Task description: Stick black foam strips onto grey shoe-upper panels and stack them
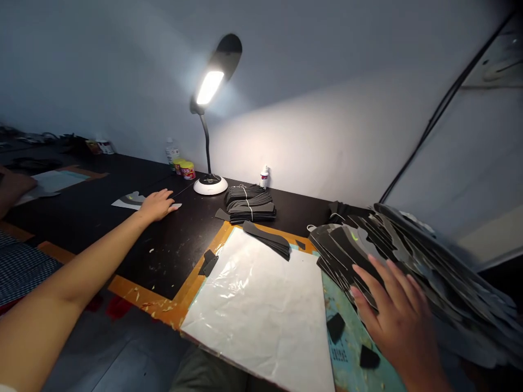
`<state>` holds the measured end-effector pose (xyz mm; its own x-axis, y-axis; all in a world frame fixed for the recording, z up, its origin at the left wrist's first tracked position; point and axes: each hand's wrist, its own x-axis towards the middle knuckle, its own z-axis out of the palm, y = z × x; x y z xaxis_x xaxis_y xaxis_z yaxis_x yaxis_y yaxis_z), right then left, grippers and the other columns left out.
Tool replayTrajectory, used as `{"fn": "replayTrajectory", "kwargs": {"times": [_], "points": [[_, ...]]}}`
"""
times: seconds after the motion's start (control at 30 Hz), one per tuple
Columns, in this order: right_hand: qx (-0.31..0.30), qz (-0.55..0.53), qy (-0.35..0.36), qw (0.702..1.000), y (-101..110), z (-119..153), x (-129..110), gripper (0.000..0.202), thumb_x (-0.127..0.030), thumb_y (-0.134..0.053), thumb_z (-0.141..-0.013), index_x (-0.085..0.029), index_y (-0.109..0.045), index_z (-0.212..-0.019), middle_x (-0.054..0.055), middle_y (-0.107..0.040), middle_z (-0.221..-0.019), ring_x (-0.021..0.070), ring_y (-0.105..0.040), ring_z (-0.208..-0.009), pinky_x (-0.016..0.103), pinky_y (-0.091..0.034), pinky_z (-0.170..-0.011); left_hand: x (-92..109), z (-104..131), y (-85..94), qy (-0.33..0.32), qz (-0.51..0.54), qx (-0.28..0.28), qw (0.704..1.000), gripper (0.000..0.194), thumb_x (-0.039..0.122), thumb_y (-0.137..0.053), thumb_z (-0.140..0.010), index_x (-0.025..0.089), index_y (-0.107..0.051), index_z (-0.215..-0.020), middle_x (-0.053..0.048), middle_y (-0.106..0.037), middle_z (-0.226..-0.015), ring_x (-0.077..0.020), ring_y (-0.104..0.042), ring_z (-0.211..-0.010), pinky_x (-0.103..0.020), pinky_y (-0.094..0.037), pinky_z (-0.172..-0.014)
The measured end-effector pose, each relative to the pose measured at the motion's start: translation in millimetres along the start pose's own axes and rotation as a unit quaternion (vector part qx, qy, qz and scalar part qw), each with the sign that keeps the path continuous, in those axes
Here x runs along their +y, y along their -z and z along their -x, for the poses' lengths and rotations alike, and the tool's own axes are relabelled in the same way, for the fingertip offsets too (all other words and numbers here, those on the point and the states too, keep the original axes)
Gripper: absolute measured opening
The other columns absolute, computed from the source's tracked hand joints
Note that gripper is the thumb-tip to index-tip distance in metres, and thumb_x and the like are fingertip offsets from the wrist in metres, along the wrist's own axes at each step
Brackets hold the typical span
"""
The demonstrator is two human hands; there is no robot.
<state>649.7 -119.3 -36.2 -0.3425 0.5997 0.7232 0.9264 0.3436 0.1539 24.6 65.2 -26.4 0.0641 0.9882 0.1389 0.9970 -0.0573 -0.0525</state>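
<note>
My left arm reaches far out to the left. My left hand (157,206) lies with its fingers stretched flat on a white piece with a curved grey part (131,200) on the dark table, covering its right side. At the right, my right hand (394,310) has its fingers spread at the near edge of a large pile of flat grey and black cut pieces (408,247). Whether its fingertips touch the pile I cannot tell. Between the hands is a white plastic-covered board (265,305), with a few loose dark curved strips (267,239) at its far edge.
Behind the board stand tied bundles of black strips (250,204), a lit desk lamp (210,185) and a small white bottle (264,177). Yellow-lidded tins (187,170) are left of the lamp. Black scraps (335,328) lie on the green mat (351,354). Another person's hand (16,188) shows far left.
</note>
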Motion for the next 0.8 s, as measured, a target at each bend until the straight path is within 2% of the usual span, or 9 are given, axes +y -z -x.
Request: {"fn": "replayTrajectory", "kwargs": {"times": [0.17, 0.27, 0.37, 0.43, 0.5, 0.57, 0.7, 0.73, 0.8], "points": [[0.010, -0.005, 0.027, 1.000, -1, -1, 2, 0.027, -0.028, -0.058, -0.097, -0.018, -0.065, -0.121, 0.015, -0.058, -0.140, 0.0382, -0.051, -0.133, 0.057, -0.040, -0.109, -5, -16, 7.8, 0.006, 0.024, -0.008, 1.000, 0.051, 0.066, -0.055, -0.073, 0.016, -0.063, -0.079, -0.021, -0.060, -0.118, -0.0398, -0.051, -0.119, -0.044, -0.040, -0.099], [0.026, -0.011, 0.033, 0.999, 1, -2, 0, 0.023, -0.024, -0.062, -0.095, -0.019, -0.066, -0.117, 0.013, -0.062, -0.134, 0.0367, -0.055, -0.127, 0.056, -0.043, -0.108, -3, -15, 17.4, -0.006, 0.056, -0.007, 0.998, 0.053, 0.070, -0.062, -0.062, 0.018, -0.059, -0.073, -0.016, -0.061, -0.107, -0.0377, -0.053, -0.110, -0.043, -0.041, -0.094], [0.062, -0.023, 0.038, 0.997, 6, -5, -5, 0.025, -0.020, -0.066, -0.091, -0.019, -0.064, -0.116, 0.013, -0.065, -0.126, 0.0342, -0.061, -0.119, 0.053, -0.047, -0.105, 12, -11, 29.6, -0.042, 0.107, 0.004, 0.993, 0.054, 0.071, -0.065, -0.056, 0.020, -0.058, -0.070, -0.013, -0.062, -0.107, -0.0353, -0.050, -0.110, -0.041, -0.038, -0.096], [0.080, -0.032, 0.045, 0.995, 8, -6, -8, 0.028, -0.018, -0.067, -0.090, -0.018, -0.062, -0.117, 0.014, -0.066, -0.121, 0.0331, -0.063, -0.114, 0.051, -0.049, -0.102, 31, -8, 38.9, -0.068, 0.152, 0.004, 0.986, 0.053, 0.071, -0.066, -0.056, 0.020, -0.056, -0.069, -0.010, -0.064, -0.098, -0.0325, -0.052, -0.105, -0.039, -0.039, -0.093], [0.081, -0.044, 0.054, 0.994, 9, -6, -10, 0.029, -0.016, -0.066, -0.090, -0.017, -0.061, -0.119, 0.014, -0.067, -0.117, 0.0321, -0.064, -0.110, 0.051, -0.050, -0.100, 58, -6, 49.8, -0.094, 0.208, -0.007, 0.974, 0.051, 0.069, -0.066, -0.059, 0.020, -0.056, -0.070, -0.006, -0.064, -0.083, -0.0260, -0.056, -0.090, -0.034, -0.043, -0.082], [0.074, -0.056, 0.062, 0.994, 8, -6, -11, 0.028, -0.015, -0.065, -0.091, -0.018, -0.061, -0.119, 0.013, -0.067, -0.113, 0.0305, -0.065, -0.105, 0.049, -0.051, -0.096, 93, -7, 62.4, -0.120, 0.270, -0.016, 0.955, 0.047, 0.066, -0.062, -0.069, 0.020, -0.054, -0.073, -0.003, -0.061, -0.074, -0.0195, -0.055, -0.072, -0.029, -0.043, -0.068], [0.065, -0.066, 0.064, 0.994, 5, -5, -11, 0.027, -0.014, -0.064, -0.091, -0.019, -0.060, -0.117, 0.012, -0.068, -0.109, 0.0283, -0.066, -0.100, 0.046, -0.051, -0.092, 188, -10, 87.5, -0.176, 0.392, -0.003, 0.903, 0.041, 0.060, -0.056, -0.082, 0.021, -0.049, -0.090, 0.000, -0.060, -0.078, -0.0135, -0.055, -0.067, -0.025, -0.043, -0.062], [0.063, -0.071, 0.061, 0.994, 4, -5, -12, 0.028, -0.014, -0.063, -0.091, -0.019, -0.059, -0.118, 0.012, -0.068, -0.109, 0.0282, -0.066, -0.100, 0.046, -0.051, -0.092, 215, -10, 91.2, -0.196, 0.429, -0.005, 0.882, 0.041, 0.059, -0.057, -0.083, 0.021, -0.049, -0.095, 0.000, -0.060, -0.079, -0.0129, -0.057, -0.068, -0.024, -0.044, -0.063], [0.061, -0.085, 0.050, 0.993, 2, -4, -12, 0.032, -0.013, -0.062, -0.091, -0.018, -0.056, -0.122, 0.012, -0.068, -0.109, 0.0280, -0.066, -0.100, 0.044, -0.051, -0.089, 268, -4, 91.6, -0.256, 0.560, -0.032, 0.787, 0.042, 0.054, -0.068, -0.079, 0.020, -0.049, -0.096, -0.001, -0.062, -0.080, -0.0140, -0.061, -0.071, -0.025, -0.046, -0.064]]}}
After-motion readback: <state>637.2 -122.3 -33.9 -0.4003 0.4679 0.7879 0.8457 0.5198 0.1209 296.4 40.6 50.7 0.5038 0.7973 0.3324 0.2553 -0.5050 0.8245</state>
